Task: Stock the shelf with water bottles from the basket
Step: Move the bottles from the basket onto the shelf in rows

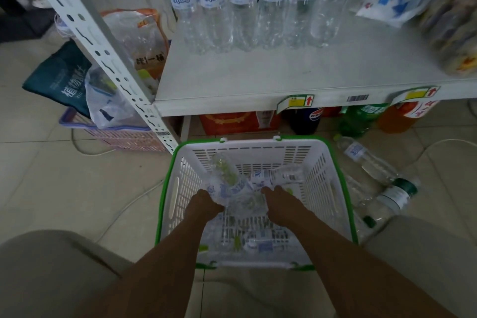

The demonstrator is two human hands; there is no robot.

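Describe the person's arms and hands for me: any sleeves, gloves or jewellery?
Both forearms are bare, with no sleeves in view. The left hand and right hand wear no gloves; no watch, band or ring shows. Light beige legwear covers the knees.

Dim, even light falls on a pale tiled floor (64,188) crossed by thin grout lines. A white metal shelf (258,80) fills the far side, its perforated upright (103,59) slanting down on the left and yellow price tags (295,102) stuck on its front edge. Far left, a pink crate (124,137) on the floor holds a teal bag (59,77) and a clear plastic bag (108,103). Under the shelf stand a red carton (232,122) and, to its right, dark (307,119), green (361,119) and orange soft-drink bottles (397,119). A white cable (124,209) trails across the tiles at left.
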